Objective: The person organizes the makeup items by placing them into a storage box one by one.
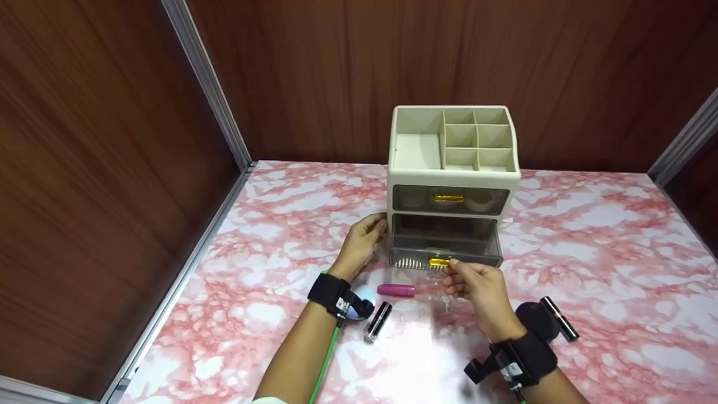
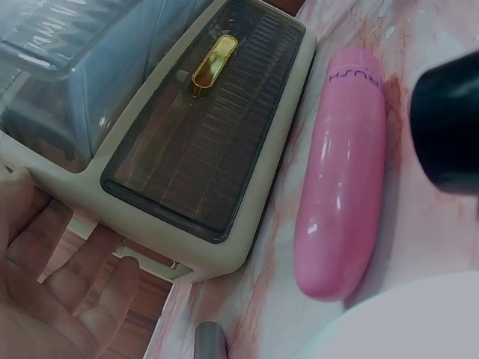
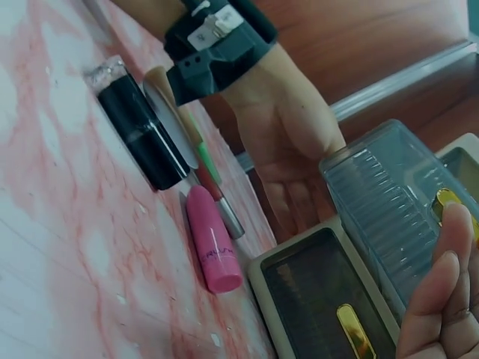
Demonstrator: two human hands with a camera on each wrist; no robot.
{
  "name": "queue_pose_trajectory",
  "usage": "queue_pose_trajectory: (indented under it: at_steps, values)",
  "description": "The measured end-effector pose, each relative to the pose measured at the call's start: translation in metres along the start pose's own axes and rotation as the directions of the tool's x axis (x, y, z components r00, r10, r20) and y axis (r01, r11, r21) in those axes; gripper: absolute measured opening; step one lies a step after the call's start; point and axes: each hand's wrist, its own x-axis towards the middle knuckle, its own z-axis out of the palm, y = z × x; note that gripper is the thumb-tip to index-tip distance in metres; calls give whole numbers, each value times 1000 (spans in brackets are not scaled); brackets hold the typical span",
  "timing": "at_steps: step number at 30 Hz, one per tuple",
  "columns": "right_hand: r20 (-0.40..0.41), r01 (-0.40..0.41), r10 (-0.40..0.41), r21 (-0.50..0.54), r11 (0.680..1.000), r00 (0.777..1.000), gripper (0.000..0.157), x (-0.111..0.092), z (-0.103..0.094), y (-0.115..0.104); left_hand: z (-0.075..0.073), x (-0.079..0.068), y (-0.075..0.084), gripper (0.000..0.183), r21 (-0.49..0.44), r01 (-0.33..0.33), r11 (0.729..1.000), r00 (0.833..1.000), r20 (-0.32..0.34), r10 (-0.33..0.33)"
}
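Observation:
A cream drawer organizer (image 1: 454, 178) stands on the table with its middle clear drawer (image 1: 493, 242) pulled out. My right hand (image 1: 479, 286) pinches that drawer's gold handle (image 1: 439, 262) between thumb and forefinger. At the organizer's left side is my left hand (image 1: 359, 241); its relaxed fingers (image 2: 71, 280) lie along the side wall in the left wrist view. Below the pulled-out drawer, the closed bottom drawer (image 2: 202, 127) shows in both wrist views. A pink tube (image 1: 396, 290) marked "CRUSH" lies in front of the organizer.
Near the left wrist lie a black tube with a clear end (image 1: 378, 321) and a pale round object (image 1: 362, 303), partly hidden. Beside the right wrist are a black round item (image 1: 537, 321) and a dark slim tube (image 1: 560, 318). Brown panels (image 1: 336, 84) stand behind and beside the table.

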Motion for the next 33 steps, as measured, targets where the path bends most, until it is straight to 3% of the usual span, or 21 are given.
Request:
queue_pose_trajectory:
  at_steps: [33]
  values:
    - [30,44,-43,-40,998,999,25,-32,-5,4,-2,-1,-2,27,-10,16,1000,1000,11,-16]
